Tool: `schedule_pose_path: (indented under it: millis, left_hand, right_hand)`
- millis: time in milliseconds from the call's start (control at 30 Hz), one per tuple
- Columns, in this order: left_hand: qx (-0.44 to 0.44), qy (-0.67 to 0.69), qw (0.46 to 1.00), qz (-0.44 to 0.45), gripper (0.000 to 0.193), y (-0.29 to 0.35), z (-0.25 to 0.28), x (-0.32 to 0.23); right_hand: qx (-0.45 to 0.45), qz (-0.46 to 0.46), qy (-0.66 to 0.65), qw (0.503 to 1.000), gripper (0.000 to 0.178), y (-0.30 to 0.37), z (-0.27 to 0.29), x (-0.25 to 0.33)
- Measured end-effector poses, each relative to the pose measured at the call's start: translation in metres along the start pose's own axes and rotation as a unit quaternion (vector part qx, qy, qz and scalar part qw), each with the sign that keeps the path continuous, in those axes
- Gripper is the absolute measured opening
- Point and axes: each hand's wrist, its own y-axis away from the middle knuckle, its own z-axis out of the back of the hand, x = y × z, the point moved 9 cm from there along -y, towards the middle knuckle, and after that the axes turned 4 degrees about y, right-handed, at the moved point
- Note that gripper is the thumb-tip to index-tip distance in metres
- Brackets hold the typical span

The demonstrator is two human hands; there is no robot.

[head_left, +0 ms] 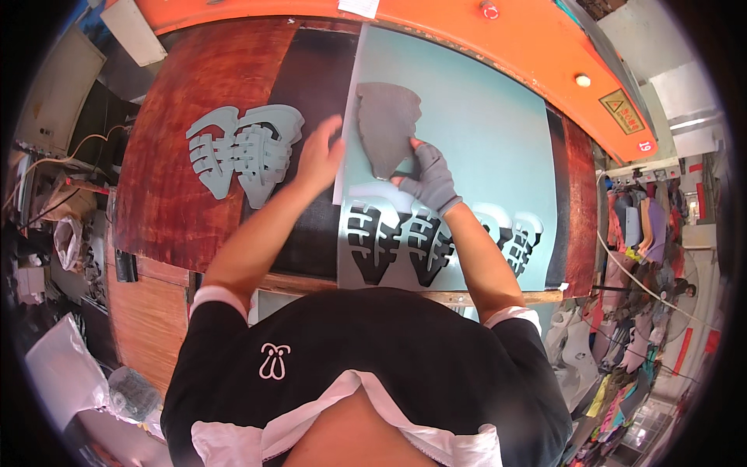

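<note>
A dark grey flat piece point(387, 124), broad at the far end and tapering to a point near me, rests on or just over a pale blue-green sheet point(482, 124). My right hand point(433, 180), in a grey fingerless glove, grips its lower right edge, thumb near the point. Bare and blurred, my left hand point(319, 158) is just left of that piece with fingers outstretched, holding nothing. Slotted cut-outs point(426, 245) run along the sheet's near edge, black board showing through them. Part of that row is hidden behind my right forearm.
Pale slotted pieces point(247, 152) lie on the reddish-brown board point(179, 86) at left. An orange machine beam point(537, 54) with a red button spans the far side. Colourful scraps point(638, 222) hang at right. A wooden cabinet point(148, 311) stands at lower left.
</note>
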Motion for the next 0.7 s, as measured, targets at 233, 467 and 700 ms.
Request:
schedule_pose_path:
  millis: [233,467,700]
  left_hand:
    - [0.035,0.11,0.991,0.073,0.051,-0.096,-0.043,0.031]
    - [-0.001,0.209,0.964,0.167,0.042,-0.11,-0.033,0.038]
    - [-0.002,0.19,0.963,0.192,0.033,-0.117,-0.04,0.047]
  right_hand:
    - [-0.098,0.032,0.114,0.988,0.099,0.003,-0.004,0.018]
    - [-0.133,0.053,0.132,0.981,0.096,0.002,0.004,0.032]
    - [-0.124,0.032,0.122,0.984,0.093,0.003,0.0,0.025]
